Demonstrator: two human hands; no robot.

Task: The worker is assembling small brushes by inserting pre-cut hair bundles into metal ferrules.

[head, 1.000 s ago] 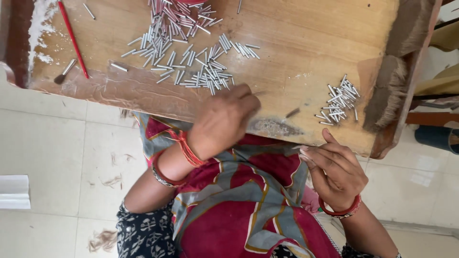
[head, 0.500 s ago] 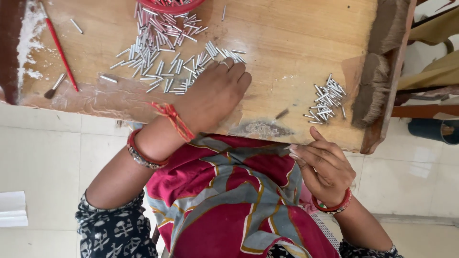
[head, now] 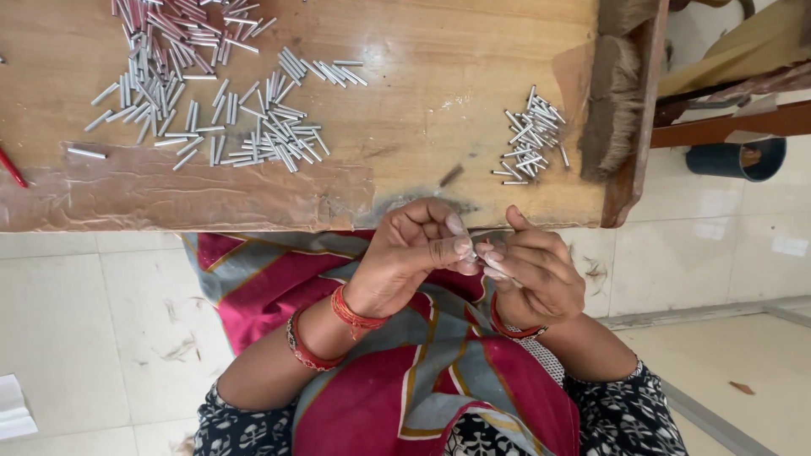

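lap: red, grey and maroon cloth (head: 355,397) over the person's knees, patterned dark sleeves at the bottom edge
left hand (head: 414,253): over the lap, just below the table edge, fingers curled in, thumb and fingertips pinched on a small silver tube (head: 475,252); red bangles and thread on the wrist
right hand (head: 532,274): facing the left hand, fingertips touching it at the tube, fingers bent and pinched on the same tube; red bangle on the wrist
tube: held between both hands' fingertips, mostly hidden, off the table
table (head: 405,127): worn wooden top, brown tape patch along the near edge
small pile (head: 530,139): short silver tubes on the table, right side, just beyond the hands
big pile (head: 211,93): many more silver tubes spread over the left and middle of the table, well apart from the small pile
brush (head: 612,101): brown bristles, lying at the table's right edge beside the small pile
red stick (head: 13,169): at the far left edge of the table
floor: pale tiles; dark blue cup (head: 735,159) lying on its side at right, beyond the table
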